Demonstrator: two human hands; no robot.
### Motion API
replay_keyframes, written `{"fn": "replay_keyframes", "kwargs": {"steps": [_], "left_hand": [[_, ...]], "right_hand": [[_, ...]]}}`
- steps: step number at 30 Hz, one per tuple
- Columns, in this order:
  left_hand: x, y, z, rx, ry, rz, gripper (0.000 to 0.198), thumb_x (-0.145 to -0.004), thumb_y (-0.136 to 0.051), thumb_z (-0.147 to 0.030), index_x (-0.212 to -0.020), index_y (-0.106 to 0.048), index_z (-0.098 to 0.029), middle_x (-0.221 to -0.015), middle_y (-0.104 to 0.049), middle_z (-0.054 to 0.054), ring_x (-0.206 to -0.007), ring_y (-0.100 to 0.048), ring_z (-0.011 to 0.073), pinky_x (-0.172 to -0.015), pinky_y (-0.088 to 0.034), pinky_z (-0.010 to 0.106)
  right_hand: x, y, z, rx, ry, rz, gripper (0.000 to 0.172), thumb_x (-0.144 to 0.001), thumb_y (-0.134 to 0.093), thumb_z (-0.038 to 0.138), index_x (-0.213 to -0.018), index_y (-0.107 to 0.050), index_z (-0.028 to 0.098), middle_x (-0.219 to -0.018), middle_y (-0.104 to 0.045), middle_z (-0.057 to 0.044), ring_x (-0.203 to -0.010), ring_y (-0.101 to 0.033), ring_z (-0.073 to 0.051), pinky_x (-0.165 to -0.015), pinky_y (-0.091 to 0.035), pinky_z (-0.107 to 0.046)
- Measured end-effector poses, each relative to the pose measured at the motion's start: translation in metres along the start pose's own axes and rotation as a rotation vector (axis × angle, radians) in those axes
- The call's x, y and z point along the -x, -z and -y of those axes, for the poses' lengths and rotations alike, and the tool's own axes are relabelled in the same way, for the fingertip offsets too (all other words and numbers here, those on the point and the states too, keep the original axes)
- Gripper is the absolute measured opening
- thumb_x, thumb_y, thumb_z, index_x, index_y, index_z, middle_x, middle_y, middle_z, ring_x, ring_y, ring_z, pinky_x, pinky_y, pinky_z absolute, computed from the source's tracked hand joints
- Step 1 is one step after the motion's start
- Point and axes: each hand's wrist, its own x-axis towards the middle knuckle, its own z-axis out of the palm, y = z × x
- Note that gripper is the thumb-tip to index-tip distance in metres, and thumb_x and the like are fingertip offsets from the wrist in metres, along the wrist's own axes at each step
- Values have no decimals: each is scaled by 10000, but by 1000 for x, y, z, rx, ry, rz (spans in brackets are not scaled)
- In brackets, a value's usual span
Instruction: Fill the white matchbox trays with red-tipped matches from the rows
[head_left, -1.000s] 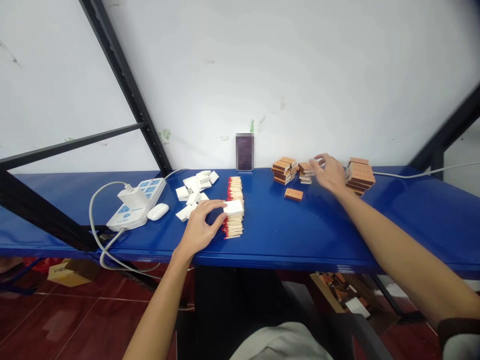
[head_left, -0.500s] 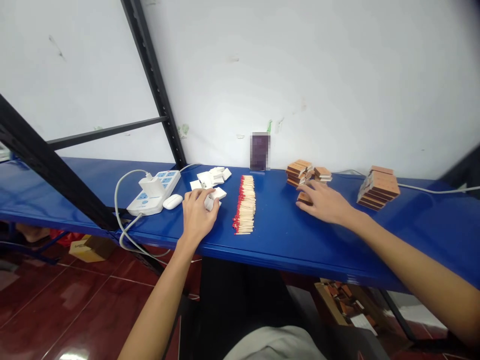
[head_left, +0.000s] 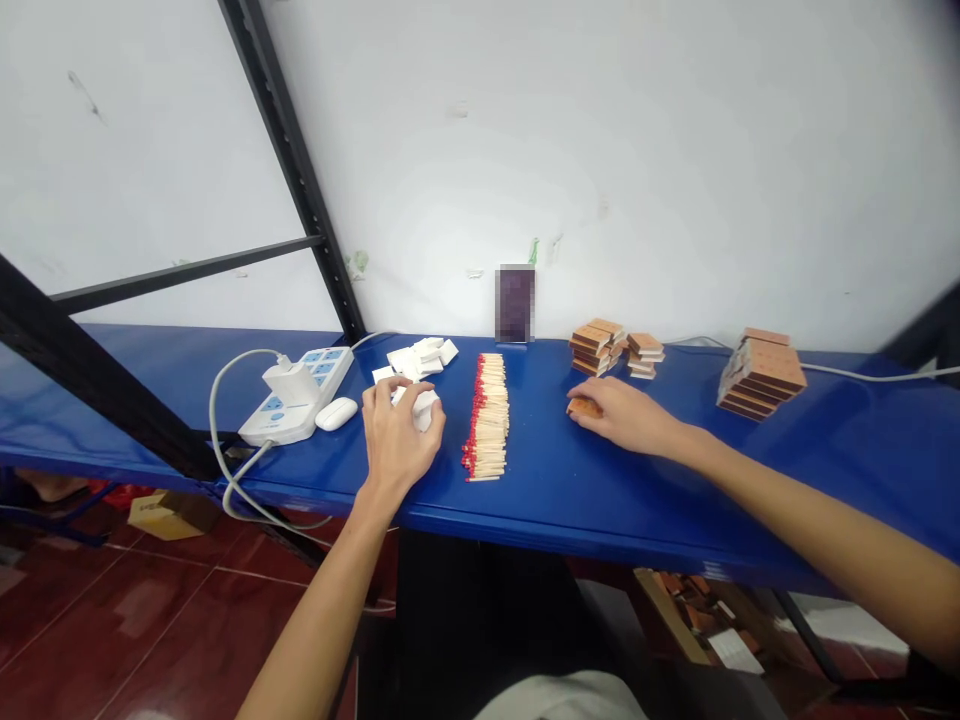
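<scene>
My left hand (head_left: 397, 430) curls its thumb and fingers around a small white matchbox tray (head_left: 426, 408), partly hidden by the fingers. Behind it lies a loose pile of white trays (head_left: 424, 356). My right hand (head_left: 626, 415) is closed over an orange-brown matchbox (head_left: 584, 407) on the blue table, its fingers covering much of it. Between my hands runs a long row of red-tipped matches (head_left: 489, 420), heads to the left. Beyond my right hand stand short stacks of matchboxes (head_left: 596, 345), brown with pale edges.
A larger matchbox stack (head_left: 761, 375) stands at the right. At the left lie a white power strip (head_left: 300, 395) with a plug and a white oval case (head_left: 336, 413). A blurred dark panel (head_left: 515, 303) leans on the wall. A black shelf post (head_left: 296, 150) rises at the left.
My right hand has slid left and a little nearer with the matchbox, away from the short stacks. My left hand has drawn slightly nearer with the white tray. The view has shifted slightly.
</scene>
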Motion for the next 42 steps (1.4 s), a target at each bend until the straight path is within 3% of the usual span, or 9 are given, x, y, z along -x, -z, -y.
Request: {"fn": "replay_keyframes", "kwargs": {"steps": [5,9,12,15,18,25,35,42], "left_hand": [[-72,-23,-20,82,-111,128,245,-984,-472,-268,-994,-711,-214,-1014,-705,77,-1001,-610,265,-978,-468,438],[-136,-70,-34,116,-157,437,195,-973,-551,-296,-1032,-724,-225,-960,-736,34,-911,-672,217,-888,-531,365],[-159,-106,-32,94,-125,645,238,-983,-613,-361,-1091,-690,-163,-1035,-714,61,-902,-683,196,-849,-571,384],[-164,-128,-28,47,-95,720,302,-995,-613,-374,-1199,-639,-153,-1188,-666,93,-1008,-671,214,-881,-581,423],[-162,-138,-28,-7,-94,743,311,-994,-613,-364,-1229,-630,-160,-1228,-652,97,-1046,-663,229,-899,-579,434],[-157,-145,-33,-162,-126,730,328,-989,-621,-365,-1245,-621,-159,-1246,-643,105,-1074,-655,238,-920,-569,457],[-171,-150,-15,-190,-242,788,321,-990,-620,-363,-1237,-624,-158,-1232,-649,102,-1056,-661,231,-907,-575,446],[-173,-148,-28,-169,-258,731,316,-990,-616,-382,-1201,-642,-148,-1210,-662,99,-1084,-655,243,-954,-546,479]], "right_hand": [[-47,-14,2,-87,71,-85,356,-961,-553,437,-1213,-711,240,-1190,-741,-89,-1040,-671,-316,-892,-529,-458],[-97,-32,2,-175,77,-171,334,-923,-633,354,-1210,-717,208,-1150,-761,-86,-1023,-675,-303,-933,-519,-460],[-124,-44,-2,-192,70,-201,300,-874,-693,292,-1159,-742,211,-1152,-761,-83,-1048,-675,-292,-973,-502,-452],[-138,-50,-9,-217,60,-234,291,-859,-704,255,-1144,-748,217,-1153,-762,-80,-1061,-676,-281,-991,-490,-440],[-141,-52,-15,-245,46,-270,294,-850,-716,245,-1140,-748,210,-1153,-760,-85,-1078,-670,-285,-1004,-479,-444],[-138,-56,-24,-294,32,-335,372,-817,-723,190,-1188,-727,204,-1175,-748,-98,-1124,-640,-301,-1023,-462,-477],[-137,-59,-39,-291,13,-340,438,-825,-670,181,-1262,-685,202,-1235,-714,-106,-1163,-620,-302,-1058,-448,-486],[-132,-60,-36,-286,12,-349,532,-796,-610,108,-1320,-632,200,-1269,-655,-120,-1219,-568,-307,-1102,-428,-478]]}}
